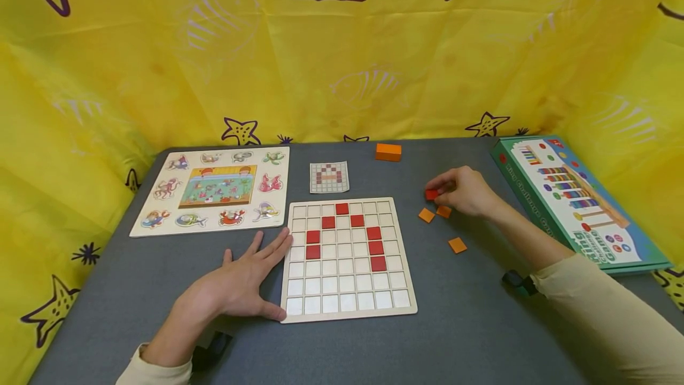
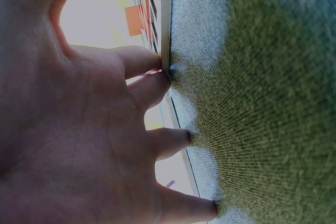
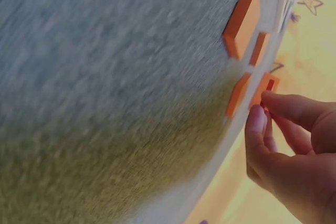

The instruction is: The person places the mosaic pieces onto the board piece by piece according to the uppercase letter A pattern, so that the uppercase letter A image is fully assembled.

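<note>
A wooden grid board point(image 1: 350, 318) lies in the middle of the table, with several red tiles point(image 1: 378, 264) set in its squares in a broken arch. My left hand point(image 1: 240, 281) rests at the board's left edge, fingers spread, thumb at the near corner. In the left wrist view its fingertips point(image 2: 178, 136) meet the cloth by the board's side. To the right of the board, my right hand point(image 1: 466, 191) pinches a small red tile point(image 1: 431, 195) between thumb and fingers. Three loose orange tiles point(image 1: 457, 245) lie close to that hand.
Behind the board lies a small pattern card point(image 1: 329, 189), with an orange block point(image 1: 388, 152) farther back. A sea-animal puzzle board point(image 1: 144, 226) is at the left, a green game box point(image 1: 534, 207) at the right. A yellow curtain point(image 1: 342, 46) hangs behind the table.
</note>
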`<act>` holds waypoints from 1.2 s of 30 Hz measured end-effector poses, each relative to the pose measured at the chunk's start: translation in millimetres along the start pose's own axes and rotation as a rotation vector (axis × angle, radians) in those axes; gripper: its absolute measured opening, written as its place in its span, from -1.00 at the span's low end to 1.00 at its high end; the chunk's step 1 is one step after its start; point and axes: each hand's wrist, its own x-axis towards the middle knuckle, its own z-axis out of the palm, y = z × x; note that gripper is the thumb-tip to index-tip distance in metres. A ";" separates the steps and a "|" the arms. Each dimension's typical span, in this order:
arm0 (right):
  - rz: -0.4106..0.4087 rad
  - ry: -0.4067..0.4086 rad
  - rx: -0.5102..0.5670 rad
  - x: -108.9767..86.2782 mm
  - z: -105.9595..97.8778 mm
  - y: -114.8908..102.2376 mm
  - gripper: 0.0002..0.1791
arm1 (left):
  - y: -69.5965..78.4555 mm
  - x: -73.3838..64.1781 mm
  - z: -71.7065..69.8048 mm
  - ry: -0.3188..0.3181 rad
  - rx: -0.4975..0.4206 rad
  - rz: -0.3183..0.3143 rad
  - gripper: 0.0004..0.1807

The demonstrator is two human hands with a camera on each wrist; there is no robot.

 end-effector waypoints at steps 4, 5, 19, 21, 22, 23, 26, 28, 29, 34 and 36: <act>-0.011 0.003 0.008 -1.3 3.6 -7.8 -0.68 | 0.2 0.0 -0.3 0.000 0.002 0.003 0.48; -0.009 0.004 0.008 -1.8 4.6 -10.2 -0.68 | 0.2 0.1 -0.3 0.001 0.003 0.003 0.48; 0.058 -0.014 0.050 -7.5 21.1 -39.0 -0.70 | 0.3 -0.4 -0.1 0.003 0.003 0.007 0.47; 0.076 -0.026 0.063 -8.5 23.8 -42.6 -0.71 | 0.6 -0.7 -0.2 -0.001 0.002 0.006 0.47; 0.083 -0.032 0.070 -9.1 25.3 -44.5 -0.71 | 0.8 -0.8 -0.2 -0.002 0.001 0.005 0.47; 0.087 -0.039 0.075 -9.8 26.8 -46.2 -0.71 | 1.0 -1.0 -0.2 -0.003 0.000 0.007 0.47; 0.088 -0.054 0.090 -11.9 32.2 -51.8 -0.71 | 1.2 -1.3 -0.4 -0.006 -0.002 0.007 0.48; 0.081 -0.057 0.096 -13.2 36.2 -55.5 -0.71 | 1.4 -1.1 -0.6 -0.005 -0.001 0.008 0.48; 0.074 -0.059 0.099 -13.7 38.3 -57.4 -0.71 | 1.3 -1.1 -0.7 -0.005 -0.001 0.007 0.48; 0.048 -0.070 0.115 -15.5 48.4 -67.3 -0.71 | 0.4 0.2 -0.2 -0.005 0.001 -0.001 0.47; 0.045 -0.077 0.114 -15.5 52.4 -70.9 -0.72 | 0.3 0.3 -0.1 -0.004 0.001 0.001 0.47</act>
